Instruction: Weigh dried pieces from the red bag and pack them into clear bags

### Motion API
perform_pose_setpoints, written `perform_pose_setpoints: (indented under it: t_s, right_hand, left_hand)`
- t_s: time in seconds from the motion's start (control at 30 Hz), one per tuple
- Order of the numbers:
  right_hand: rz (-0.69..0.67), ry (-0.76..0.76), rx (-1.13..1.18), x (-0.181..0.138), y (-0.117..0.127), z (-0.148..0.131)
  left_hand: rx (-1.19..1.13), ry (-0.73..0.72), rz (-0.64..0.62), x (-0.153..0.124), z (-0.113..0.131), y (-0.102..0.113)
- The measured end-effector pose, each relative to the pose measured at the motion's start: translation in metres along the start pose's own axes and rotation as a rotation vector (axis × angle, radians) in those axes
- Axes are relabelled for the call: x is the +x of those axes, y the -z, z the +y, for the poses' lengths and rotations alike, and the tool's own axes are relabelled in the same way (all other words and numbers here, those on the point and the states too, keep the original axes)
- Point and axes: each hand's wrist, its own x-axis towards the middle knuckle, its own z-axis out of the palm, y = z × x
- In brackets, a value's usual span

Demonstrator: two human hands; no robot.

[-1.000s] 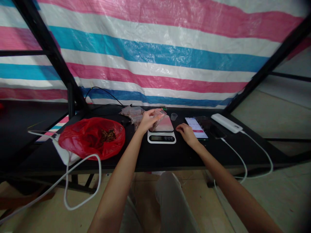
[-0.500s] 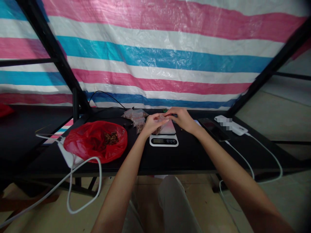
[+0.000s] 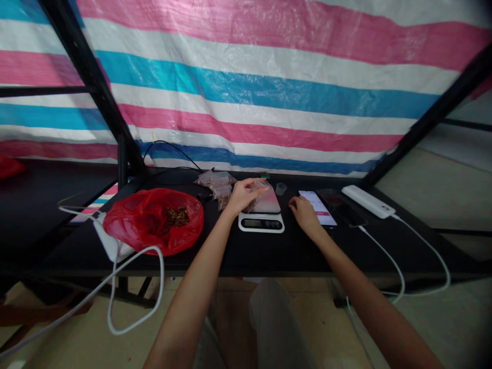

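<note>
Right hand withdrew; left hand holds bag.

The small clear plastic bag pinched in the left hand hides part of the white digital kitchen scale, whose display is too small to read. The white looping cable runs off the lower left edge.

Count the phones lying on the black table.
2: a lit phone just beside the right hand, and a dark phone right of it, before the white power bank.
</note>
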Motion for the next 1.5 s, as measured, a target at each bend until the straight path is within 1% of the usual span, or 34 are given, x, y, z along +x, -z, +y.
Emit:
perform_pose_setpoints:
  t_s: [0.07,0.17,0.23,0.3,0.33,0.43,0.5,0.6,0.67,0.7,0.77,0.87,0.9,0.93,1.0,1.1,1.17,1.23,1.3,1.37,1.43,1.5]
  right_hand:
    - [-0.013,0.015,0.046,0.001,0.003,-0.001]
    - [0.003,-0.011,0.202,0.009,0.022,-0.010]
    - [0.052,-0.020,0.380,0.016,0.039,-0.023]
    - [0.064,0.044,0.556,0.023,0.057,-0.043]
    - [0.063,0.097,0.599,0.025,0.064,-0.053]
    - [0.106,0.227,0.532,0.027,0.079,-0.077]
    - [0.180,0.231,0.493,0.027,0.080,-0.082]
    - [0.308,0.131,0.590,0.028,0.067,-0.073]
    - [0.324,0.064,0.667,0.030,0.054,-0.060]
    - [0.317,0.035,0.678,0.031,0.046,-0.053]
    - [0.306,-0.007,0.638,0.033,0.032,-0.040]
    - [0.355,-0.040,0.482,0.036,0.016,-0.027]
    - [0.370,-0.048,0.424,0.036,0.011,-0.024]
    - [0.375,-0.058,0.368,0.037,0.007,-0.023]
    - [0.338,-0.071,0.281,0.038,-0.001,-0.021]
    - [0.216,-0.075,0.246,0.040,-0.010,-0.020]
    - [0.158,-0.075,0.234,0.040,-0.014,-0.019]
    - [0.144,-0.072,0.227,0.040,-0.017,-0.019]
    - [0.162,-0.075,0.249,0.040,-0.020,-0.018]
    - [0.186,-0.089,0.287,0.040,-0.022,-0.018]
    - [0.187,-0.109,0.302,0.041,-0.026,-0.017]
    - [0.161,-0.126,0.303,0.044,-0.029,-0.016]
  left_hand:
    - [0.014,0.000,0.002,0.000,0.001,0.000]
    - [0.038,0.002,-0.005,-0.001,0.003,0.000]
    - [0.044,-0.004,-0.026,-0.002,0.006,-0.001]
    - [0.056,-0.031,-0.039,-0.003,0.008,-0.001]
    - [0.066,-0.048,-0.039,-0.004,0.009,-0.002]
    - [0.096,-0.085,-0.017,-0.004,0.010,-0.002]
    - [0.116,-0.097,-0.001,-0.003,0.010,0.000]
    - [0.193,-0.135,0.068,-0.001,0.008,0.003]
    - [0.306,-0.165,0.122,0.001,0.004,0.004]
    - [0.378,-0.174,0.127,0.001,0.002,0.005]
    - [0.519,-0.172,0.070,0.001,-0.003,0.004]
    - [0.634,-0.151,-0.059,-0.001,-0.008,0.002]
    - [0.642,-0.149,-0.068,-0.002,-0.008,0.001]
    - [0.640,-0.150,-0.048,-0.003,-0.008,0.001]
    - [0.618,-0.157,0.039,-0.004,-0.006,0.002]
    - [0.585,-0.163,0.159,-0.003,-0.001,0.006]
    - [0.585,-0.173,0.190,-0.004,0.005,0.007]
    - [0.612,-0.187,0.203,-0.008,0.011,0.007]
    - [0.650,-0.199,0.208,-0.019,0.020,0.006]
    - [0.678,-0.204,0.222,-0.038,0.031,0.006]
    - [0.691,-0.201,0.261,-0.065,0.043,0.011]
    - [0.710,-0.168,0.332,-0.095,0.055,0.020]
